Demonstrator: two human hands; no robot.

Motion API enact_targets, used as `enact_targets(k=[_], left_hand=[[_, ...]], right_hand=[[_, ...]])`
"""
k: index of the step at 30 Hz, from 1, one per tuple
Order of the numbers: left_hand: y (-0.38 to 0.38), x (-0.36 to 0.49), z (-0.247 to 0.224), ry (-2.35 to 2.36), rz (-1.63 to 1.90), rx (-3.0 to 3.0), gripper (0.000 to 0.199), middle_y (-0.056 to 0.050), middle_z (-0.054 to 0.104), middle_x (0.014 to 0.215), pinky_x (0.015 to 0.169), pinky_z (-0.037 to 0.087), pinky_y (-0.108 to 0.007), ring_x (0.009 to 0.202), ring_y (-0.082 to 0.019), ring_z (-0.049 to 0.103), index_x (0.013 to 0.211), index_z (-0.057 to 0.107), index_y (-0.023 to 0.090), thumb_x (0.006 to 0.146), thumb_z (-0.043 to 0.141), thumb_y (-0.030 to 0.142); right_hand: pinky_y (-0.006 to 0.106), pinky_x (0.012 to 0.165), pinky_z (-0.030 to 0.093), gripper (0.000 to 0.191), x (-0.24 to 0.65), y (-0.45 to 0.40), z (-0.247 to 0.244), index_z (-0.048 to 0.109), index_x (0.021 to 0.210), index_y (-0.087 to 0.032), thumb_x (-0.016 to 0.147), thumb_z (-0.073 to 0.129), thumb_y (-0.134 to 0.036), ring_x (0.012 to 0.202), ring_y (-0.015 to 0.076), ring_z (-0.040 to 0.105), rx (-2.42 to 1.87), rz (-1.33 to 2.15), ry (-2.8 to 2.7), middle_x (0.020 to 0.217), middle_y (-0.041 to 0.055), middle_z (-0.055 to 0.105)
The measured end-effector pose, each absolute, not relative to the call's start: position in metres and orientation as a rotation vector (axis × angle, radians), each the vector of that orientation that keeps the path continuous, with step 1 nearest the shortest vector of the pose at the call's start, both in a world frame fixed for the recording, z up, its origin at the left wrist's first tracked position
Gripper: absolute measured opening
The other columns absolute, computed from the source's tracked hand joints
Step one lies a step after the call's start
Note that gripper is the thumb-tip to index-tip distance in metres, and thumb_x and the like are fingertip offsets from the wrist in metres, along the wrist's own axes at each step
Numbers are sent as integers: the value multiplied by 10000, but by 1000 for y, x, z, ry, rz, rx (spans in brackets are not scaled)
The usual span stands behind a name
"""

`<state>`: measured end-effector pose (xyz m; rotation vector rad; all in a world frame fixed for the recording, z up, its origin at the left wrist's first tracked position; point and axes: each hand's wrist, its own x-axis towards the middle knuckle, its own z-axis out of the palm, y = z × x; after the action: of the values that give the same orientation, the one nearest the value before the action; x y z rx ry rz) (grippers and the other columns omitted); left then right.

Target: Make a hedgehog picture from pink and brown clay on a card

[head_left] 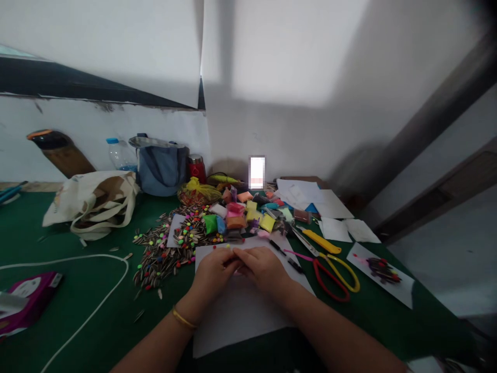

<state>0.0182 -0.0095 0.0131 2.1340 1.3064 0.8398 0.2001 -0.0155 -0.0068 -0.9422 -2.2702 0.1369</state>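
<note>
Two hands close together, left hand [212,272] and right hand [262,269] pinched narrow over white paper [236,324], anything held too small to tell. Paper looks mostly bare; one seed-covered sheet [382,272] sits right of my grip, sunflower seeds [163,259] left.

White walls [295,62] behind a green tabletop [85,305]

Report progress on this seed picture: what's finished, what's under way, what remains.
Done: the sheet at right carries a dark seed design with red dots. In hand: the left hand and right hand meet over a white sheet, on something too small to make out. Remaining: that white sheet looks mostly bare, and the sunflower seeds and clay packs lie loose.
</note>
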Motion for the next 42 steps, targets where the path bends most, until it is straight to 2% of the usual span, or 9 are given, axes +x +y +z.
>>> enact_targets(k=[5,11,17,22,29,35,42], left_hand=[[-8,18,6,1266,976,2209,192,-33,724,956,796,519,-313,884,-187,659,994,706,230,821,640,180],[-9,18,4,1236,1094,2319,253,-45,722,996,834,537,-336,923,-193,665,1079,679,238,842,611,178],[-11,17,7,1421,1027,2341,116,-29,742,864,704,541,-304,780,-192,682,923,713,224,830,644,232],[-11,19,5,1335,1063,2371,79,-42,719,860,719,536,-290,790,-176,667,848,729,212,825,654,204],[-8,18,3,1299,988,2355,82,-36,706,865,751,528,-292,811,-169,653,857,722,203,824,653,175],[-9,15,4,1381,957,2282,82,-30,711,872,753,515,-310,824,-183,645,877,712,210,835,655,252],[-9,18,5,1305,949,2325,84,-22,683,834,720,499,-287,794,-170,628,881,720,233,835,656,261]], right_hand=[[377,739,466,521,200,-15,-8,477,1326,-97,893,621,-349,844,254,643,-1121,57,-2253,961,127,708],[374,768,444,321,203,-14,-6,587,1164,-144,915,583,-346,887,257,629,-1219,54,-2264,980,113,699],[371,766,429,305,200,-15,-5,588,1139,-149,925,571,-366,877,249,631,-1237,-20,-2263,961,111,700],[352,752,415,268,197,-17,-6,595,1108,-158,955,525,-366,858,228,627,-1221,-62,-2297,925,98,694],[336,731,391,282,197,-15,-11,595,1109,-168,965,500,-391,826,217,614,-1210,-60,-2321,892,79,686],[346,763,391,296,198,-15,-6,577,1138,-177,924,578,-380,890,230,600,-1231,19,-2335,958,79,677],[350,723,363,208,199,-13,-12,593,1076,-174,938,556,-325,830,227,584,-1251,-30,-2375,886,63,663]])
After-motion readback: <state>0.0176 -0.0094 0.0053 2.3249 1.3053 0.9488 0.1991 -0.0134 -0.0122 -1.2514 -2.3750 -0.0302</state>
